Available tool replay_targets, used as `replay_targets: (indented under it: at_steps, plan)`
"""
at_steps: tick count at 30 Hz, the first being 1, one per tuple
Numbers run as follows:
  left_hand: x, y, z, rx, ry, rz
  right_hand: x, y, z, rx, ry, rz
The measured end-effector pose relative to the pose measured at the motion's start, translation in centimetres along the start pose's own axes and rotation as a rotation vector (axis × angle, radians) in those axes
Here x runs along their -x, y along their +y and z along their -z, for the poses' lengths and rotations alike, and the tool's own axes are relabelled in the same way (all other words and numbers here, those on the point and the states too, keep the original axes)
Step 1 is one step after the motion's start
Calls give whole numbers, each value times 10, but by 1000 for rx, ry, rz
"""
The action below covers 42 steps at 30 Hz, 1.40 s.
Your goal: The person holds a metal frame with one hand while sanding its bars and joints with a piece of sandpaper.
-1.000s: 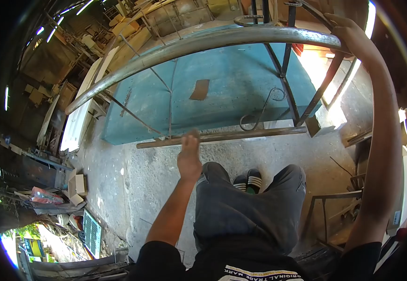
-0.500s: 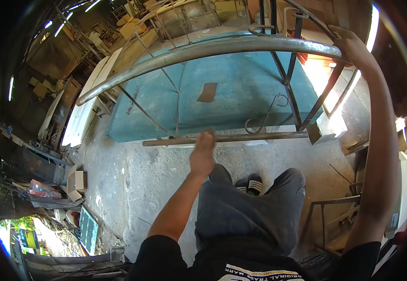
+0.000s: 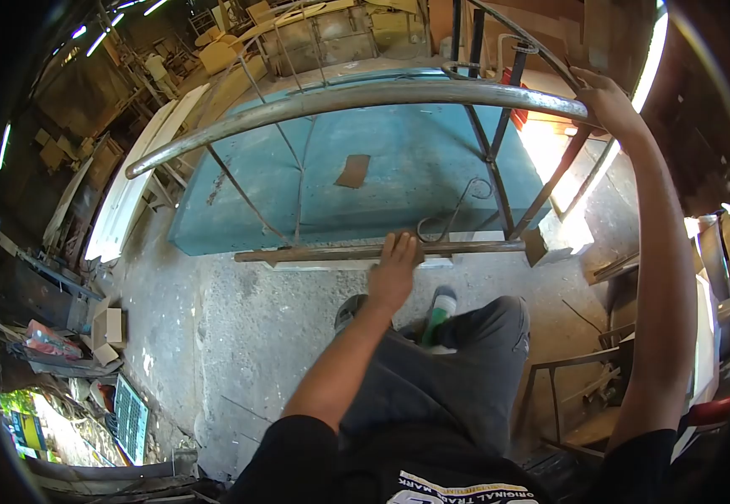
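Observation:
A metal railing frame, with a thick bent top tube (image 3: 340, 99), thin cross rods and a curled scroll (image 3: 457, 210), stands in front of me against a blue block (image 3: 273, 210). My right hand (image 3: 604, 105) is closed around the top tube near its right end. Lower down, my left hand (image 3: 394, 267) lies on the bottom tube (image 3: 483, 247), fingers together and bent over it. Something small and brown, perhaps sandpaper, shows at those fingertips; the fingers partly hide it. A similar brown piece (image 3: 352, 170) lies flat on the blue surface.
White boards (image 3: 142, 176) lean at the left. A cardboard box (image 3: 107, 330) and scrap sit on the left floor. Metal frames (image 3: 579, 361) and timber stand at the right. A person (image 3: 160, 74) is far back at the left.
My left hand has moved right and down onto the bottom tube. My right hand keeps its hold on the top tube. The whole view has shifted a little, and my feet have moved.

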<state>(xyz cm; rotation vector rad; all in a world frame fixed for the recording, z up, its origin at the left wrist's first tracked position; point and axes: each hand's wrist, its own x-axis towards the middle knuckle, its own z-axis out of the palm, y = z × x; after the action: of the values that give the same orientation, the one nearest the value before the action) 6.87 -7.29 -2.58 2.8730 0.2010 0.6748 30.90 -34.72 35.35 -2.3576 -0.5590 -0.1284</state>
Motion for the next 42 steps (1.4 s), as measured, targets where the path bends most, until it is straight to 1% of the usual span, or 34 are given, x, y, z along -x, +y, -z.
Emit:
replay_targets:
  at_steps: [1,3,4,5,6,8,9,10,12,13,14,15,16,17,18,19,20,21,23,24,27,28,30,31,32,33,34,35,36,38,39,41,42]
  plan:
    - [5,-18,9,-32,-28,-61,-1,4,0,-9,-6,-16]
    - [32,-76,16,-44,78,38,-9,14,-2,-18,-1,65]
    - [47,-114,19,-144,152,83,-14,20,-3,3,3,90]
    - [58,-136,21,-239,221,123,-19,25,-4,23,7,114]
    - [59,-129,24,-238,204,107,-22,28,-4,62,-12,164]
    - [54,-103,30,-359,197,339,-37,48,-2,132,13,296]
    - [48,-92,13,-272,259,262,-45,58,-1,167,29,361]
    - [39,-75,-8,-184,321,184,-39,50,-1,82,31,285]
    - [16,-5,-1,-189,48,105,-25,31,-8,-93,24,130]
    - [9,6,9,-189,39,97,-20,29,-10,-96,25,119]
    - [-1,16,16,-126,-28,102,-16,27,-9,-131,26,112]
    - [-4,23,19,-65,-97,108,-13,25,-9,-168,25,106]
    - [1,-9,-1,53,-54,-4,-11,22,-13,-138,102,94]
    - [-3,-19,13,37,-51,-24,-34,37,-10,-154,123,90]
    - [-1,-24,32,587,-84,322,-73,64,-6,224,99,395]
    - [6,-26,52,1130,-119,693,-52,46,-8,68,36,254]
    - [9,-23,74,1319,-79,721,-30,28,-11,-85,-3,108]
    - [11,-18,90,1309,-82,722,-13,15,-11,-94,-3,104]
    - [15,-10,111,1779,-58,698,-1,-1,-5,773,79,410]
    - [17,-11,111,1777,-49,689,-16,12,-8,826,97,511]
    - [29,-12,113,1797,-81,734,-12,13,-6,852,54,491]
    - [30,-10,115,1743,-55,743,-4,8,-7,844,59,489]
    - [31,-8,121,1678,-40,742,17,-6,-9,526,182,245]
    - [32,-9,123,1590,-17,767,12,-1,-5,519,188,235]
    - [32,-10,125,1503,6,788,1,3,0,733,83,512]
    - [33,-11,128,1499,-3,782,-8,7,4,943,-31,791]
    - [32,-11,131,1489,45,782,-8,11,0,907,55,845]
    - [29,-11,132,1483,96,784,-11,13,2,914,57,841]
    - [26,-10,132,1490,95,781,-14,15,3,917,59,813]
    - [18,0,141,1383,187,819,-14,12,1,918,59,758]
    - [17,-6,136,1387,180,823,-13,13,-1,918,55,726]
    - [11,-28,118,1079,159,741,-13,15,-3,926,43,681]
    - [7,-38,109,1088,145,740,-12,18,-3,912,71,655]
